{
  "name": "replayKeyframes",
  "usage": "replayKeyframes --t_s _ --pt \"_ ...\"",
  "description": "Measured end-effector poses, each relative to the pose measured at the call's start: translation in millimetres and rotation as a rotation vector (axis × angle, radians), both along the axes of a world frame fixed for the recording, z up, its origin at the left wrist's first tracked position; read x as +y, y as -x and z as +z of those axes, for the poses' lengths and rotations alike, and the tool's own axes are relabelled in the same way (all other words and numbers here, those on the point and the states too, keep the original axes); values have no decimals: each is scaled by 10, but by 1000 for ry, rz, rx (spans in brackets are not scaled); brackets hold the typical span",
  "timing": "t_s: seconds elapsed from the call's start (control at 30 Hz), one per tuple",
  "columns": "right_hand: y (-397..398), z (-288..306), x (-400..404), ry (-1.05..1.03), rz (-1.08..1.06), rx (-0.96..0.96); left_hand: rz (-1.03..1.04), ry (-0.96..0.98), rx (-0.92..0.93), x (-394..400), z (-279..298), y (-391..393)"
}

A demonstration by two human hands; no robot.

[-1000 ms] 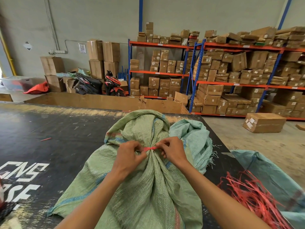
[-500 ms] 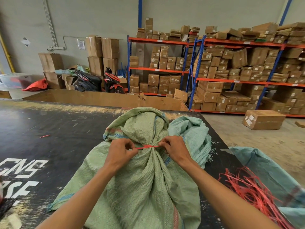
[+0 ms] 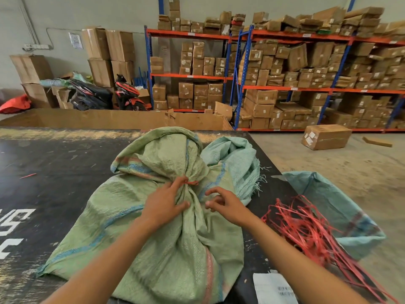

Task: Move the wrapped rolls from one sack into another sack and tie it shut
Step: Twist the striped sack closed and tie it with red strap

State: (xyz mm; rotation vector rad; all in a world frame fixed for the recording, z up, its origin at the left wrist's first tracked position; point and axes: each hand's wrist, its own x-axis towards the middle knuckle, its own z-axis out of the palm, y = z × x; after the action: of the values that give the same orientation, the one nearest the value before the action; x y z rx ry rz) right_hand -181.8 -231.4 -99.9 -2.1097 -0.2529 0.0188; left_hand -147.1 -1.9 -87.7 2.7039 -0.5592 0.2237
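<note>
Left hand (image 3: 163, 201) lies flat, fingers loose, on the green sack (image 3: 153, 238) just below its red tie (image 3: 191, 182); right hand (image 3: 225, 205) hovers beside, fingers curled, holding nothing. Red strips (image 3: 306, 233) lie right of the sack.

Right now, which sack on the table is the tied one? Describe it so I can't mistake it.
On the black table, straight ahead, lies the bulging green sack, its neck cinched by a thin red string. The left hand rests on its gathered folds. The paler blue-green sack crumpled behind it on the right is limp and untied.
</note>
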Motion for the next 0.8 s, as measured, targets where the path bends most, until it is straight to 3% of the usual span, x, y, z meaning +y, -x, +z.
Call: replayKeyframes --t_s 0.3,0.43,0.57,0.8 --pt "576 -383 -921 335 -186 114 182 -138 -71 -339 -350 -27" --pt "876 -598 -1174 586 69 301 195 -159 -110 -396 -517 13" --pt "1021 -831 -1166 797 131 222 213 -142 -112 -412 -533 51" --pt "1107 -916 -1219 674 123 185 190 38 -31 -327 -431 71"
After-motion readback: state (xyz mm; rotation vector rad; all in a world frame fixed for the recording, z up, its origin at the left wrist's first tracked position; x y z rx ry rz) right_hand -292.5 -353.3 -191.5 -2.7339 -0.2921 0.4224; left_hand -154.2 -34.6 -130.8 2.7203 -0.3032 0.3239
